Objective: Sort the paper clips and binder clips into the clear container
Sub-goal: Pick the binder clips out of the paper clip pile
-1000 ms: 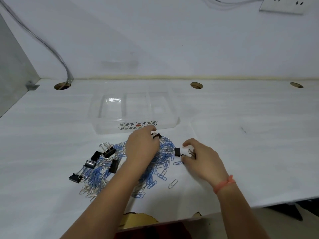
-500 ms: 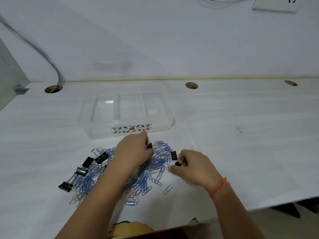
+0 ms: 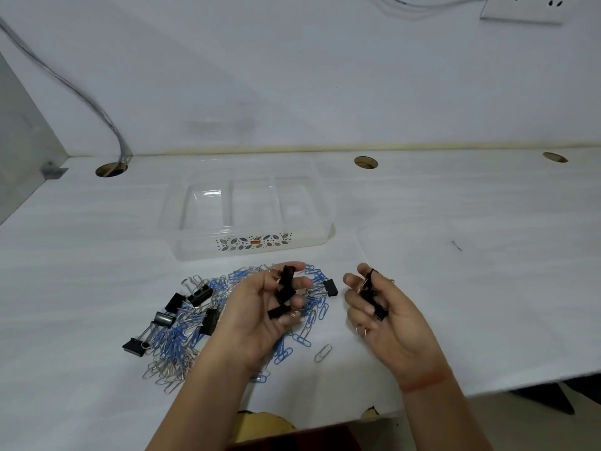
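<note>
Here: L hand [image 3: 257, 323] palm up, fingers curled round black binder clips [image 3: 285, 292]; R hand [image 3: 390, 327] palm up too, fingers curled on more. I see other binder clips lying loose in the paper clips [image 3: 175, 345] pile on the table [image 3: 487, 288], L hand over it, R hand beside. Container [image 3: 195, 250] just behind pile.

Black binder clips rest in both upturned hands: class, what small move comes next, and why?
Probably carry both hands forward and drop the black binder clips into one compartment of the clear plastic container: the left hand and right hand each hold several, and its compartments look empty.
</note>
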A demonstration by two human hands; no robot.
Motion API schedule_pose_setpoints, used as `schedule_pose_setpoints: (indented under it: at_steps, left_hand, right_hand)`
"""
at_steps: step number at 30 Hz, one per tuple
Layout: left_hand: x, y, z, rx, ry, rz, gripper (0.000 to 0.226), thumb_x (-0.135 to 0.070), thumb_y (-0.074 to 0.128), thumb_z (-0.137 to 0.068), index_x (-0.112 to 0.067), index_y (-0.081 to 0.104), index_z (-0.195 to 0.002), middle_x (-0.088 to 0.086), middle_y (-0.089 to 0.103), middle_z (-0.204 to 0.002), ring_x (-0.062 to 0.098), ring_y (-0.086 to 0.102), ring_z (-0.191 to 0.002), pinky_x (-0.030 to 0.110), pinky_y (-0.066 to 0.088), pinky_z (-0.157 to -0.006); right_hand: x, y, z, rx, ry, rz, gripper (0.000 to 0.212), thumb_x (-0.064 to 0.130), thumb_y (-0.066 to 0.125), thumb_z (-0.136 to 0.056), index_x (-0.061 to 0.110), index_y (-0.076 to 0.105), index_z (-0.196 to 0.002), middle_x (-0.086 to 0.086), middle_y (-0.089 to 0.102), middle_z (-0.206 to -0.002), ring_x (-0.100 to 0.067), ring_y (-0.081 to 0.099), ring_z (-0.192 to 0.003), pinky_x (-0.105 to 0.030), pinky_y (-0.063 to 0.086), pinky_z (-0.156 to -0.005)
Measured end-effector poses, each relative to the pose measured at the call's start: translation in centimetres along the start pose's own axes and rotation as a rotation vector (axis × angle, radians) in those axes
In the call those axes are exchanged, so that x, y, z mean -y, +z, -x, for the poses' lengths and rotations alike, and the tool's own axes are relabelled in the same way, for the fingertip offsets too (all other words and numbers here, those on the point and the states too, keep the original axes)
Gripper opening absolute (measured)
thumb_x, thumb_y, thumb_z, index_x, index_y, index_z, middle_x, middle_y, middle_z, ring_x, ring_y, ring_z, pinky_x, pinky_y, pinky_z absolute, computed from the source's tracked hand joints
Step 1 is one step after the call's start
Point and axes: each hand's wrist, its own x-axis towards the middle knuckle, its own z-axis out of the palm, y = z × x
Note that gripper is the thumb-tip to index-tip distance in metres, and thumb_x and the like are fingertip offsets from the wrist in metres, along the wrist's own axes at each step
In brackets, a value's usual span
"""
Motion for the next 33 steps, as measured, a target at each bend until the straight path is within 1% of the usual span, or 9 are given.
schedule_pose_setpoints:
  at_steps: [2,6,9,12,14,17,28,30,33]
  left_hand:
    - [0.1,0.3,0.1,0.014,0.005,0.014,0.043,-0.007,0.036,-0.065,-0.003,0.065,-0.097,0.015,0.068,-0.077,0.017,0.053,-0.052,0.02,0.036,-0.039]
    - [0.2,0.7,0.2,0.025,0.027,-0.003,0.033,-0.012,0.041,-0.075,-0.003,0.064,-0.097,0.016,0.066,-0.082,0.019,0.055,-0.057,0.024,0.044,-0.046]
    - [0.7,0.9,-0.2,-0.093,0.086,-0.147,0.033,-0.032,0.044,-0.092,-0.007,0.062,-0.082,0.009,0.061,-0.071,0.016,0.048,-0.057,0.024,0.039,-0.051]
    - [1.0,1.4,-0.7,-0.205,0.102,-0.294,0.039,-0.033,0.041,-0.096,-0.008,0.06,-0.072,0.006,0.057,-0.063,0.015,0.046,-0.052,0.025,0.036,-0.051]
    - [1.2,1.9,-0.9,-0.245,0.114,-0.381,0.029,-0.021,0.045,-0.092,-0.006,0.06,-0.072,0.006,0.058,-0.062,0.015,0.049,-0.051,0.025,0.038,-0.049]
    - [1.4,2.3,-1.0,-0.256,0.138,-0.422,0.02,-0.014,0.05,-0.087,-0.005,0.063,-0.075,0.008,0.06,-0.066,0.017,0.05,-0.057,0.026,0.04,-0.051]
    - [0.7,1.8,0.1,-0.28,0.087,-0.152,0.029,-0.026,0.051,-0.093,-0.008,0.061,-0.073,0.006,0.064,-0.066,0.013,0.054,-0.057,0.02,0.047,-0.051]
    - [0.7,1.6,0.4,-0.291,0.087,-0.143,0.03,-0.028,0.051,-0.093,-0.008,0.061,-0.073,0.006,0.064,-0.069,0.013,0.055,-0.057,0.019,0.047,-0.048]
    - [0.9,1.6,1.0,-0.301,0.12,-0.147,0.029,-0.026,0.05,-0.093,-0.009,0.061,-0.072,0.006,0.062,-0.068,0.012,0.054,-0.056,0.019,0.046,-0.048]
  right_hand:
    - [-0.2,-0.5,-0.4,-0.004,-0.013,-0.053,0.036,0.04,0.079,-0.064,0.016,0.061,-0.084,-0.002,0.059,-0.072,-0.006,0.035,-0.041,-0.015,0.03,-0.033]
    - [0.4,-0.6,-0.8,-0.142,0.035,0.026,0.047,0.053,0.055,-0.082,0.02,0.039,-0.053,0.003,0.036,-0.048,-0.008,0.028,-0.038,-0.018,0.019,-0.03]
    - [0.2,0.4,-1.1,-0.267,-0.014,0.654,0.048,0.045,0.049,-0.092,0.019,0.038,-0.053,-0.001,0.043,-0.045,-0.017,0.035,-0.04,-0.028,0.026,-0.042]
    - [0.0,0.5,-1.6,-0.381,-0.288,1.487,0.024,0.037,0.048,-0.092,0.02,0.05,-0.076,0.0,0.057,-0.058,-0.022,0.054,-0.057,-0.032,0.043,-0.059]
    - [0.4,0.6,-1.8,-0.297,-0.271,1.789,0.013,0.034,0.049,-0.088,0.025,0.048,-0.099,0.002,0.06,-0.065,-0.024,0.057,-0.068,-0.032,0.042,-0.063]
    - [0.6,0.8,-2.1,-0.125,-0.158,2.033,0.028,0.031,0.049,-0.088,0.028,0.043,-0.116,0.003,0.057,-0.073,-0.023,0.052,-0.071,-0.03,0.037,-0.061]
    - [0.5,0.6,-2.5,-0.035,-0.237,2.067,0.021,0.034,0.048,-0.09,0.03,0.047,-0.11,0.003,0.054,-0.071,-0.023,0.051,-0.069,-0.031,0.033,-0.056]
    - [0.6,0.6,-2.1,-0.059,-0.229,1.915,0.016,0.036,0.048,-0.092,0.027,0.051,-0.106,0.006,0.05,-0.063,-0.016,0.049,-0.062,-0.03,0.034,-0.053]
    - [1.1,0.8,-0.7,-0.139,-0.116,1.243,0.015,0.028,0.049,-0.094,0.019,0.061,-0.095,0.003,0.049,-0.054,-0.012,0.041,-0.046,-0.024,0.03,-0.046]
